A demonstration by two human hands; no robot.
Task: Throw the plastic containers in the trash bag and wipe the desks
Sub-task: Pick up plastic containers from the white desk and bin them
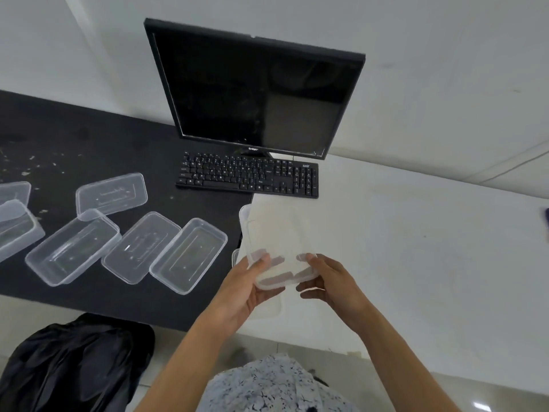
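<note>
Both hands hold one clear plastic container (pixel 274 233) above the seam between the black desk (pixel 89 144) and the white desk (pixel 416 248). My left hand (pixel 246 289) grips its near left corner and my right hand (pixel 329 285) grips its near right corner. Another clear container (pixel 267 307) lies under it on the white desk, mostly hidden. Several more clear containers and lids lie on the black desk, among them a tub (pixel 188 255), a lid (pixel 141 246) and a tub (pixel 72 246). A black trash bag (pixel 74 364) stands on the floor at the lower left.
A black monitor (pixel 255 90) and a black keyboard (pixel 248 175) stand at the back across the two desks. Crumbs (pixel 29 165) litter the left of the black desk. A dark object (pixel 546 221) shows at the right edge.
</note>
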